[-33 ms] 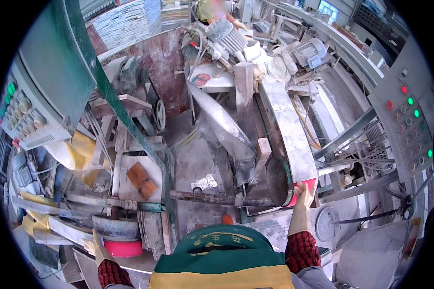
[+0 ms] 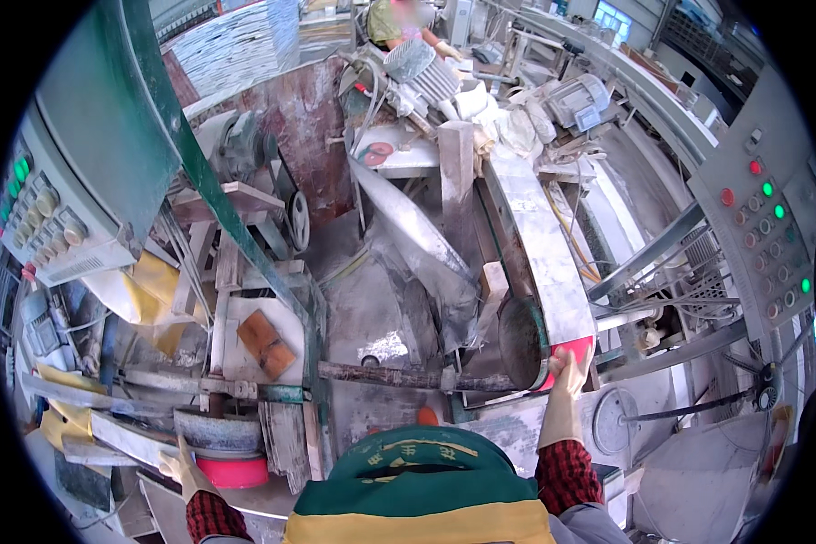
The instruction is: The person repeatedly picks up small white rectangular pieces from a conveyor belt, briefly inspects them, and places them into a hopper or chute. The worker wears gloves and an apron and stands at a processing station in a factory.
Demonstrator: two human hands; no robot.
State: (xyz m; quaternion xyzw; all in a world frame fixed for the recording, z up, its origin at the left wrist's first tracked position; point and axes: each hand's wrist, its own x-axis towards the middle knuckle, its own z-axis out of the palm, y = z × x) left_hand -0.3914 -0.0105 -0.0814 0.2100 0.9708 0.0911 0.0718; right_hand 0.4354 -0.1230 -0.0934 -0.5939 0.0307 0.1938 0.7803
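My left hand (image 2: 187, 471), in a pale glove, is at the lower left with its thumb up and its fingers closed at the near end of a pale bar (image 2: 131, 435). Just right of it are a grey, dust-coated wheel (image 2: 218, 430) and a bright pink drum (image 2: 234, 471). My right hand (image 2: 567, 385), gloved likewise, has its fingers bent over the pink end (image 2: 576, 346) of a long pale strip (image 2: 548, 263) that runs away from me. A dark round drum (image 2: 521, 340) with a green rim stands beside that end. The undersides of both grips are hidden.
Control panels with buttons flank me, one at left (image 2: 50, 204) and one at right (image 2: 771, 227). Ahead are a curved metal guard (image 2: 412, 218), a wooden post (image 2: 456, 163) and motors (image 2: 423, 68). An orange-brown block (image 2: 266, 344) lies at left. Another person (image 2: 399, 23) is at the far end.
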